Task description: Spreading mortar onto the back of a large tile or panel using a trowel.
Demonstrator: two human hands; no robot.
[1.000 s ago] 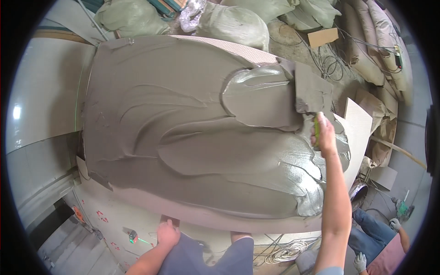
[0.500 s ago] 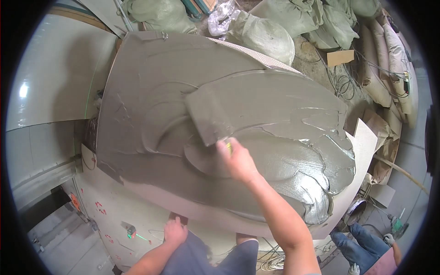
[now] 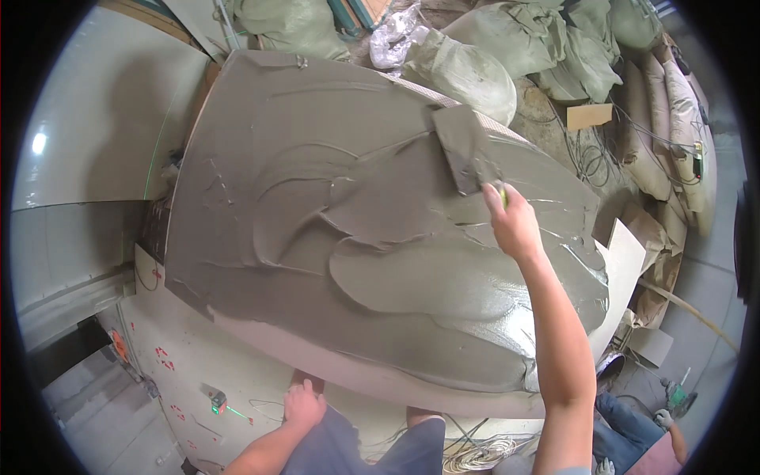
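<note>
My right hand (image 3: 514,218) is closed round the yellow-green handle of a trowel. The trowel's flat rectangular blade (image 3: 457,142), smeared with grey paste, is at the far edge of a large tile slab (image 3: 380,396). Wet grey mortar (image 3: 293,214) covers most of the slab in swirls and ridges, with a shiny patch toward the right. Whether the blade presses on the mortar or sits just above it, I cannot tell. My left hand (image 3: 304,404) rests on my knee near the slab's front edge, fingers loosely laid over it and holding no tool.
Pale green sacks (image 3: 467,75) are heaped beyond the slab, with cables (image 3: 590,154) and paper rolls (image 3: 645,127) at right. A small laser level (image 3: 218,402) stands at lower left. Another person's jeans-clad legs (image 3: 629,427) and gloved hands show at lower right.
My right hand has swept the trowel from the slab's middle to the right and away, toward the far edge. Fresh smooth streaks mark the mortar behind it. The left hand stays on the knee.
</note>
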